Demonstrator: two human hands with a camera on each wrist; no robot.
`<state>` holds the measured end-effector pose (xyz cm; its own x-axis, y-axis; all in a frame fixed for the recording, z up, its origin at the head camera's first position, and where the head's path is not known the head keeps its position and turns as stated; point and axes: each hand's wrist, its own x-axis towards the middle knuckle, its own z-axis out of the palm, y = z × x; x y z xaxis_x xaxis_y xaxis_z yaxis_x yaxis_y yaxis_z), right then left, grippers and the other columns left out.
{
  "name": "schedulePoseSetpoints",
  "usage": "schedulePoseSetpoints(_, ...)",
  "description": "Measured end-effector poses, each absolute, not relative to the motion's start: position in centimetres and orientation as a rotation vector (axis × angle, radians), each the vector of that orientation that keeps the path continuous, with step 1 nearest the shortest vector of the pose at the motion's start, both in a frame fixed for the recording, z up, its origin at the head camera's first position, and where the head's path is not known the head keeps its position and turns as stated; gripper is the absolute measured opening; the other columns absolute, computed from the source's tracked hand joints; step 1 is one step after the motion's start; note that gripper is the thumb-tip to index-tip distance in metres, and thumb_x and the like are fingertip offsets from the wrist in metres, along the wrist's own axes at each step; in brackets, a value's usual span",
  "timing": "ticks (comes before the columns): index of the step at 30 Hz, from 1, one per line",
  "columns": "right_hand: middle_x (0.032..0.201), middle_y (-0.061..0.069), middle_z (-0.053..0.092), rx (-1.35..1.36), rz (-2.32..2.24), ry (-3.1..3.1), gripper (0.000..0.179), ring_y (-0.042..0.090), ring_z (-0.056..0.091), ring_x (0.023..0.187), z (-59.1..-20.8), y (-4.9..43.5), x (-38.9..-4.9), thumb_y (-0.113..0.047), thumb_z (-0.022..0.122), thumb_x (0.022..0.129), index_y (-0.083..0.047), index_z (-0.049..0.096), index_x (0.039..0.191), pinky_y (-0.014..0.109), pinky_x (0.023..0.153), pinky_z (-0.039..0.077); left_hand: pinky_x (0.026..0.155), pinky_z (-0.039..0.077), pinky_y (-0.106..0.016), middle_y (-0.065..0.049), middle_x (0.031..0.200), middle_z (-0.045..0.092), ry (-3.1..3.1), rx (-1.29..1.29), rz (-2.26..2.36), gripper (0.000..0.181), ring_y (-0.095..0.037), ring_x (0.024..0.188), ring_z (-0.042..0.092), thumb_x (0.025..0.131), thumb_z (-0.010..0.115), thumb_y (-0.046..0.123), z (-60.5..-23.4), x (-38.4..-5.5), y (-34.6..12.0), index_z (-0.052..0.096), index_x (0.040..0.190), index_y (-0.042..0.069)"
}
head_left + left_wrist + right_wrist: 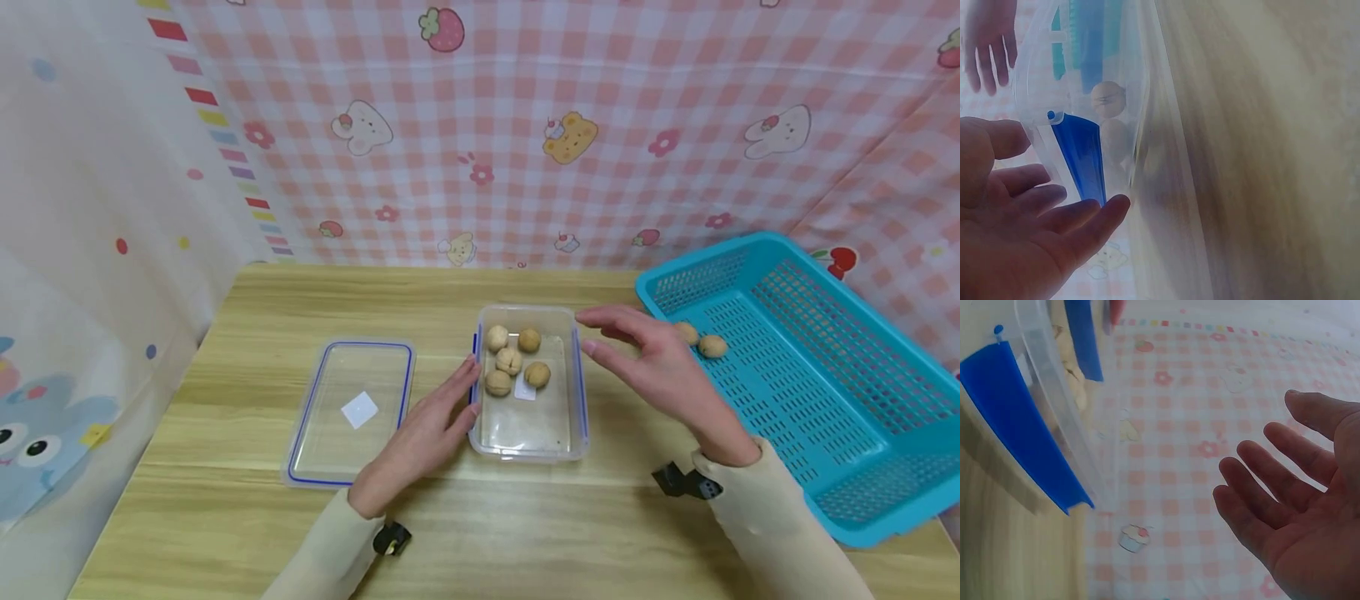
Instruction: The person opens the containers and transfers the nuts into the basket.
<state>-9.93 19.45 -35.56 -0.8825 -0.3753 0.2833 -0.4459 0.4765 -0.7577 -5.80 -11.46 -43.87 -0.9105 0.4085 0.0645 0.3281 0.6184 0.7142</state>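
Lowest in the head view, two pale sleeves entered from the bottom edge. The left hand [423, 433] lay low in the centre, its fingers long and barely bent, tips against the left wall of the plastic container [521, 429]; the left-wrist view put them at its blue latch [1082, 156]. The right hand [660, 358], right of centre, had its fingers spread and held nothing, just beside the container's upper right corner. The container sat in the centre with its open top facing up, long axis running up the frame; five walnuts [508, 361] lay mostly in its upper half. A narrow strip of wood separated it from the blue-rimmed lid [322, 442] at left, whose long axis leaned slightly right toward the top. A broad stretch of wood showed below the container, a smaller one between it and the turquoise basket [780, 396], which slanted from upper centre-right to lower right with two more walnuts [712, 347] near its left side. The light wood-grained table [525, 533] ended at a pink checked cloth [480, 125] across the top; a whitish printed cloth [75, 208] hung at far left.
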Motion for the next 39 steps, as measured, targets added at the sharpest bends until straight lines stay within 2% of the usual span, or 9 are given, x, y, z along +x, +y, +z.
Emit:
schedulePoseSetpoints(3,0.13,0.009,0.069,0.737,1.414,-2.654,0.031,0.027,0.065,0.121,-36.2,18.5,-10.5,-0.011,0.07,0.1,-0.007,0.07,0.131,0.046,0.106,0.053,0.124,0.028,-0.052,-0.012,0.169,0.026,2.731,0.618,1.172,0.056,-0.031,0.152,0.031,0.108,0.054,0.021,-43.8,-5.7,-11.4,0.037,0.158,0.003)
schedulePoseSetpoints(6,0.13,0.011,0.069,0.735,1.408,-2.685,0.031,0.028,0.065,0.122,-36.7,17.6,-11.2,-0.014,0.071,0.1,-0.006,0.07,0.13,0.05,0.106,0.053,0.124,0.027,-0.052,-0.012,0.168,0.026,2.734,0.619,1.171,0.056,-0.032,0.152,0.031,0.108,0.054,0.02,-43.8,-5.7,-11.4,0.037,0.158,0.003)
schedulePoseSetpoints(12,0.132,0.012,0.069,0.787,1.394,-2.769,0.033,0.032,0.065,0.122,-37.6,15.9,-12.4,-0.019,0.071,0.1,-0.005,0.07,0.13,0.051,0.101,0.056,0.124,0.027,-0.052,-0.012,0.168,0.026,2.736,0.625,1.168,0.056,-0.031,0.152,0.031,0.108,0.054,0.02,-43.8,-5.7,-11.4,0.038,0.158,0.002)
schedulePoseSetpoints(17,0.135,0.01,0.068,0.836,1.383,-2.832,0.036,0.031,0.064,0.125,-38.1,14.8,-13.2,-0.025,0.071,0.101,-0.007,0.069,0.132,0.051,0.103,0.055,0.124,0.027,-0.051,-0.011,0.169,0.025,2.734,0.629,1.154,0.056,-0.03,0.152,0.03,0.108,0.054,0.02,-43.8,-5.7,-11.4,0.038,0.158,0.002)
schedulePoseSetpoints(20,0.136,0.01,0.068,0.864,1.373,-2.859,0.037,0.029,0.062,0.127,-38.5,14.3,-13.7,-0.024,0.07,0.101,-0.006,0.069,0.133,0.05,0.106,0.052,0.124,0.027,-0.051,-0.012,0.169,0.025,2.726,0.623,1.154,0.056,-0.03,0.153,0.03,0.108,0.053,0.02,-43.7,-5.7,-11.4,0.037,0.158,0.002)
schedulePoseSetpoints(26,0.137,0.014,0.067,0.948,1.245,-2.926,0.039,0.033,0.062,0.125,-39.4,13.2,-14.6,-0.021,0.071,0.1,-0.004,0.067,0.135,0.053,0.106,0.052,0.124,0.027,-0.051,-0.011,0.169,0.024,2.728,0.619,1.151,0.056,-0.029,0.153,0.029,0.109,0.053,0.02,-43.6,-5.7,-11.5,0.037,0.159,0.002)
schedulePoseSetpoints(39,0.138,0.015,0.065,1.047,1.13,-3.083,0.042,0.033,0.063,0.124,-40.6,11.7,-15.4,-0.022,0.071,0.1,-0.005,0.065,0.138,0.051,0.105,0.053,0.123,0.029,-0.051,-0.011,0.169,0.026,2.747,0.628,1.146,0.056,-0.03,0.152,0.032,0.108,0.054,0.02,-43.7,-5.7,-11.5,0.038,0.158,0.002)
